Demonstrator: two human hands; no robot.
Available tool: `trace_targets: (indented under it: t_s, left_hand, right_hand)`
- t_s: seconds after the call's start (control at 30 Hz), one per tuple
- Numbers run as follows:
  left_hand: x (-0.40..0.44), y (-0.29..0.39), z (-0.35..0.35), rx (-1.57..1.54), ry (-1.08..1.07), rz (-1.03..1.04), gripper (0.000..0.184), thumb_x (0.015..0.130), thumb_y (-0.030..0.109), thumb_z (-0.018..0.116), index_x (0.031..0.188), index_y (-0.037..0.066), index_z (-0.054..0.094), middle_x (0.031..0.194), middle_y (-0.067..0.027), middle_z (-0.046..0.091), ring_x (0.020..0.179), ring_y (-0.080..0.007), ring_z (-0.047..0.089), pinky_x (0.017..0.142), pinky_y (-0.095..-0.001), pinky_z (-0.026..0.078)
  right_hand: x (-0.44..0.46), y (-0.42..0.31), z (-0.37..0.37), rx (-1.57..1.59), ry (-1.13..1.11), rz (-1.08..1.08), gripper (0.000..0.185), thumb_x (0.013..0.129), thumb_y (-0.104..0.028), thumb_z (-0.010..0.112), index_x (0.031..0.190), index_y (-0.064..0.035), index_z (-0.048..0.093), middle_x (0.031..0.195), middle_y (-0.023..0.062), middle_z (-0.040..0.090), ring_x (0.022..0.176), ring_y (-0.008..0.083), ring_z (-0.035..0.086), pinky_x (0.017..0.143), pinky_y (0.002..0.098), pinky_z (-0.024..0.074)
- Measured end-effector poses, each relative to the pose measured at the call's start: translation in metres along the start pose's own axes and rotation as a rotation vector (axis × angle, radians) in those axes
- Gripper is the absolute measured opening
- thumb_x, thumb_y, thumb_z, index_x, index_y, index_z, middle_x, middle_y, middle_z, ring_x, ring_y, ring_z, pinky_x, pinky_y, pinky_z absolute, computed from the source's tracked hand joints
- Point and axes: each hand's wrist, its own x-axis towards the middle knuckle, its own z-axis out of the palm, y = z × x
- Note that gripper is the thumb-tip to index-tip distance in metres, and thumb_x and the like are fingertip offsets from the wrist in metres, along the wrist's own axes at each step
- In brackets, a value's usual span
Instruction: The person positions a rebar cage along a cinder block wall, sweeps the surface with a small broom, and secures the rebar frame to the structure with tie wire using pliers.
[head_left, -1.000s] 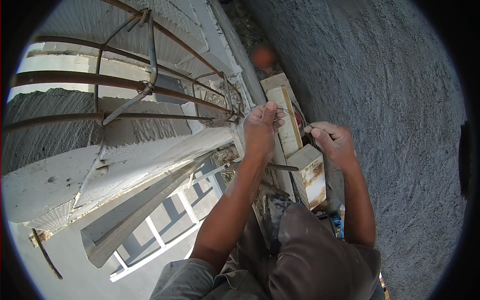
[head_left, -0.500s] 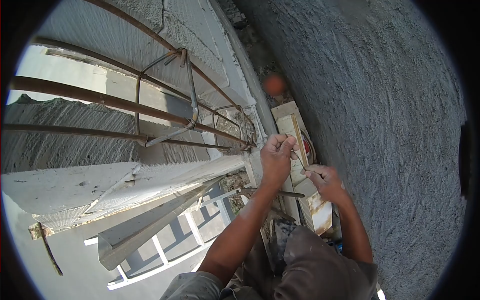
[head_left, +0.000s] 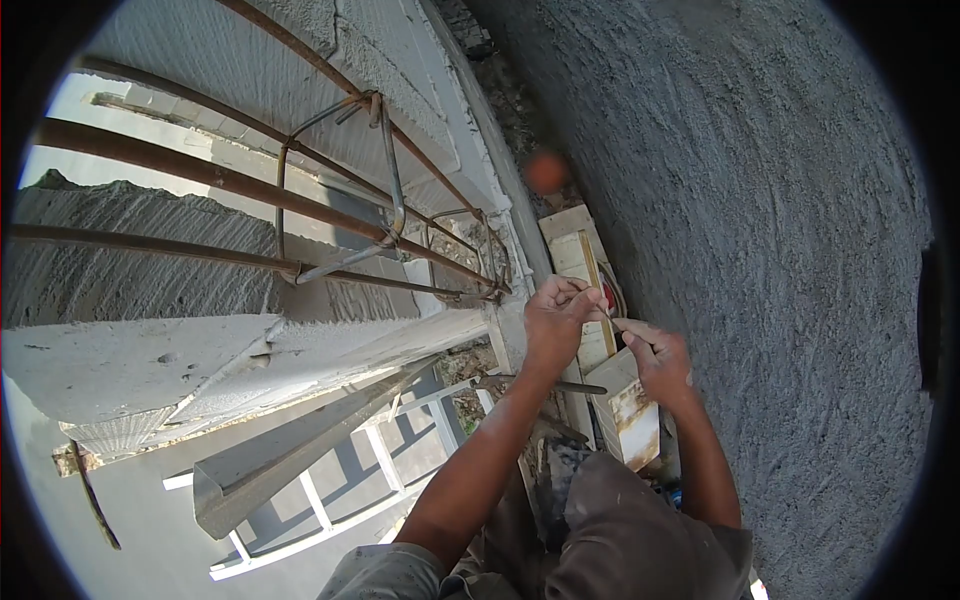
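Observation:
My left hand [head_left: 560, 318] is closed in a pinch on a thin wire-like strand [head_left: 609, 318]. The strand slants down to my right hand [head_left: 658, 366], whose thumb and fingers pinch its other end. Both hands are close together above a long wooden strip [head_left: 598, 290] and pale boards. Below my left hand, a dark metal bar [head_left: 570, 386] sticks out across the ledge. The strand's ends are hidden in my fingers.
On the left, rusty rebar [head_left: 250, 185] with bent stirrups [head_left: 393, 180] juts from the masonry. A rough grey wall [head_left: 780, 250] rises on the right. Lower left are a grey metal channel [head_left: 300, 440] and a white ladder [head_left: 318, 500]. A stained white block [head_left: 632, 425] lies below my right hand.
The strand shows shorter between my hands, and my right fingers have turned slightly upward. Both hands still pinch it. The whole view has shifted a little.

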Motion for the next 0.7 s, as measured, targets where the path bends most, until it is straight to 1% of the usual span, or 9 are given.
trace_targets:
  t_s: [0.1,0.2,0.3,0.4,0.5,0.6,0.63,0.67,0.7]
  left_hand:
    - [0.000,-0.026,-0.005,0.285,0.053,0.110,0.014,0.089,0.006,0.068,0.095,-0.001,0.058,0.084,-0.0088,0.066,0.075,-0.0143,0.066,0.065,-0.0248,0.056]
    - [-0.001,-0.026,-0.007,0.217,0.136,-0.015,0.013,0.089,0.006,0.068,0.092,-0.002,0.058,0.083,-0.0089,0.066,0.074,-0.0136,0.065,0.066,-0.0247,0.056]
    - [0.001,-0.019,-0.011,0.035,0.199,-0.108,0.016,0.090,0.009,0.067,0.093,-0.004,0.058,0.083,-0.0084,0.066,0.071,-0.0130,0.064,0.065,-0.0245,0.056]
    - [0.010,-0.011,-0.020,-0.019,0.298,-0.163,0.020,0.092,0.014,0.066,0.097,-0.003,0.058,0.083,-0.0073,0.065,0.074,-0.0136,0.064,0.069,-0.0246,0.056]
    - [0.024,-0.025,-0.037,-0.238,0.336,-0.279,0.023,0.094,0.018,0.064,0.102,-0.002,0.057,0.089,-0.0082,0.064,0.081,-0.0156,0.065,0.075,-0.0255,0.057]
    - [0.033,-0.027,-0.045,-0.527,0.348,-0.326,0.028,0.098,0.021,0.057,0.111,-0.004,0.056,0.103,-0.0133,0.062,0.097,-0.0207,0.063,0.086,-0.0310,0.055]
    - [0.033,-0.022,-0.043,-0.568,0.396,-0.370,0.029,0.100,0.021,0.052,0.118,-0.002,0.053,0.110,-0.0137,0.060,0.105,-0.0233,0.060,0.094,-0.0335,0.052]
    - [0.029,-0.022,-0.045,-0.585,0.405,-0.381,0.026,0.099,0.020,0.054,0.114,-0.001,0.054,0.107,-0.0124,0.061,0.102,-0.0221,0.061,0.091,-0.0325,0.053]
    - [0.028,-0.021,-0.047,-0.602,0.410,-0.388,0.023,0.098,0.020,0.056,0.111,0.000,0.055,0.104,-0.0111,0.062,0.098,-0.0209,0.063,0.088,-0.0315,0.055]
  right_hand:
    - [-0.003,-0.026,0.000,-0.331,-0.102,0.077,0.025,0.089,-0.007,0.056,0.110,-0.0039,0.068,0.098,0.0200,0.069,0.088,0.0322,0.068,0.076,0.0379,0.0530]
    - [0.002,-0.028,-0.003,-0.517,-0.090,-0.077,0.028,0.084,-0.005,0.058,0.109,-0.0076,0.070,0.091,0.0181,0.068,0.084,0.0357,0.066,0.071,0.0424,0.0525]
    - [0.012,-0.029,-0.004,-0.650,-0.098,-0.101,0.030,0.081,-0.006,0.060,0.109,-0.0106,0.071,0.083,0.0148,0.064,0.077,0.0329,0.065,0.067,0.0431,0.0516]
    - [0.027,-0.038,-0.002,-0.810,-0.021,-0.264,0.031,0.078,-0.006,0.061,0.106,-0.0118,0.071,0.079,0.0125,0.060,0.074,0.0308,0.065,0.066,0.0431,0.0510]
    - [0.057,-0.041,0.001,-0.819,-0.068,-0.279,0.029,0.077,-0.006,0.061,0.104,-0.0114,0.072,0.076,0.0116,0.057,0.074,0.0298,0.065,0.065,0.0419,0.0510]
    - [0.093,-0.040,0.015,-0.813,-0.176,-0.343,0.027,0.078,-0.008,0.060,0.101,-0.0099,0.072,0.084,0.0160,0.064,0.081,0.0319,0.066,0.070,0.0431,0.0518]
    - [0.104,-0.036,0.022,-0.820,-0.187,-0.388,0.026,0.078,-0.009,0.059,0.101,-0.0091,0.072,0.086,0.0174,0.065,0.083,0.0326,0.067,0.072,0.0438,0.0519]
    - [0.114,-0.034,0.028,-0.825,-0.197,-0.432,0.026,0.078,-0.009,0.059,0.100,-0.0083,0.072,0.089,0.0188,0.066,0.084,0.0332,0.067,0.074,0.0444,0.0520]
    - [0.125,-0.036,0.034,-0.846,-0.258,-0.388,0.024,0.078,-0.009,0.058,0.098,-0.0076,0.072,0.091,0.0198,0.067,0.086,0.0339,0.067,0.075,0.0449,0.0519]
